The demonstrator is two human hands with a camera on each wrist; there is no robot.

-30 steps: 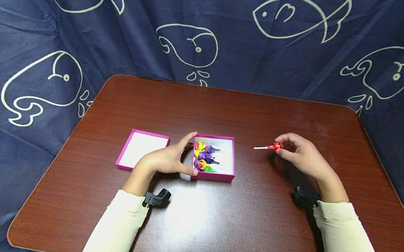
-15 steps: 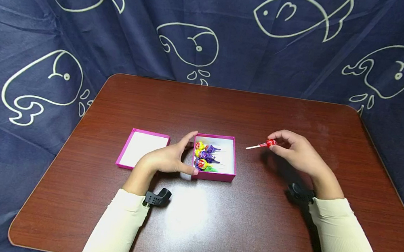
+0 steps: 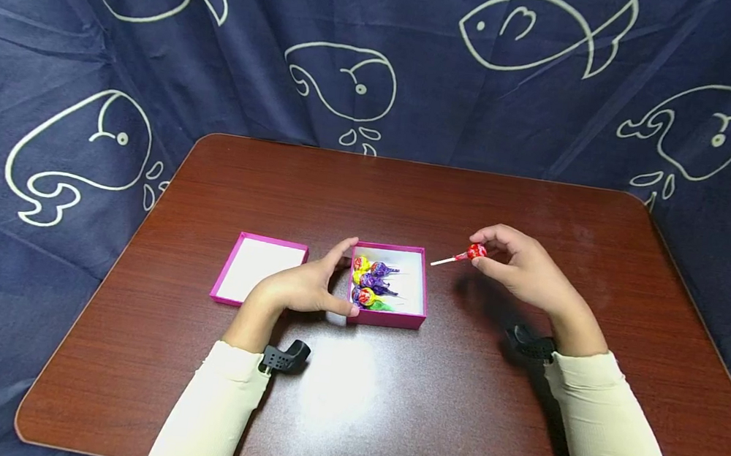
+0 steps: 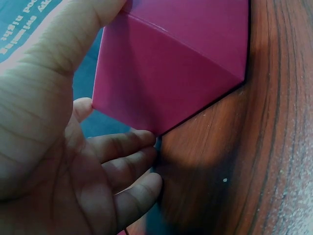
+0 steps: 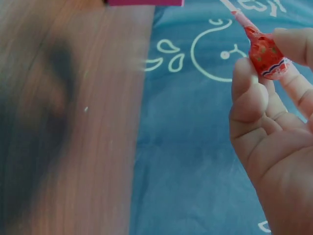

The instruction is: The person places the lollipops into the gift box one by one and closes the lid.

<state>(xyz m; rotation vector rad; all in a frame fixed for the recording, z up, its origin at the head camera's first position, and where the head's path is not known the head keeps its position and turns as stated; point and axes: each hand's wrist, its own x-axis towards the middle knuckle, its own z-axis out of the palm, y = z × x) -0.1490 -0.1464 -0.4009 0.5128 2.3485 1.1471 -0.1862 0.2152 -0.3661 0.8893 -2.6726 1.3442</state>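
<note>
My left hand (image 3: 300,286) grips the left end of a pink box (image 3: 390,320), thumb on its near side and forefinger at its far corner. In the left wrist view the other fingers (image 4: 129,166) lie beside the box's pink outer wall (image 4: 156,73). Inside, several wrapped lollipops (image 3: 371,282) in yellow, purple and green lie with heads to the left. To the right of the box, my right hand (image 3: 527,269) pinches a red-wrapped lollipop (image 3: 477,251) by its head above the table. Its white stick points left toward the box's right rim.
A pink-edged lid (image 3: 256,270), white inside, lies left of the box behind the left hand. All this is on a brown wooden table (image 3: 382,196). A dark blue cloth (image 3: 417,101) with white fish and whale drawings hangs behind it.
My right hand has moved left with the red lollipop, bringing its stick close to the box's right side. My left hand and the box stay in place.
</note>
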